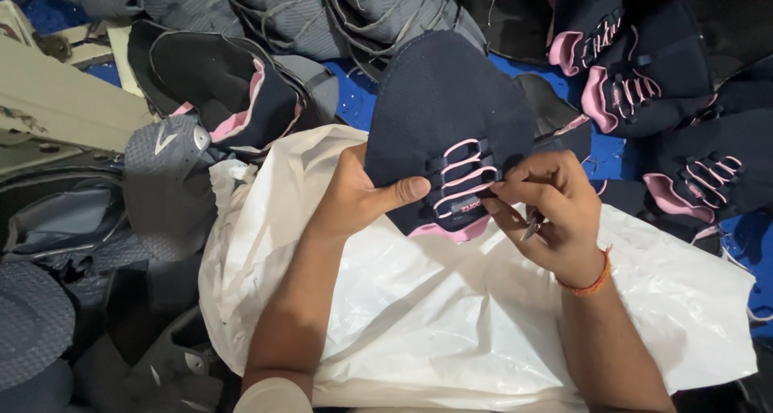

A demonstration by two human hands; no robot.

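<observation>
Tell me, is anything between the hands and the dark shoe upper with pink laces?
Nothing visible. The left hand already grips the dark shoe upper at its left edge, and the right hand has its fingers on the pink laces, above the white plastic bag.

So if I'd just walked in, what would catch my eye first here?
Probably the dark navy shoe upper with pink laces at centre, gripped by the left hand while the right hand pinches at the lacing, a small metal tool tucked in its palm. Beneath it spreads a big white plastic sheet. More navy-and-pink uppers are piled at upper right, and grey ones lie at left.
</observation>
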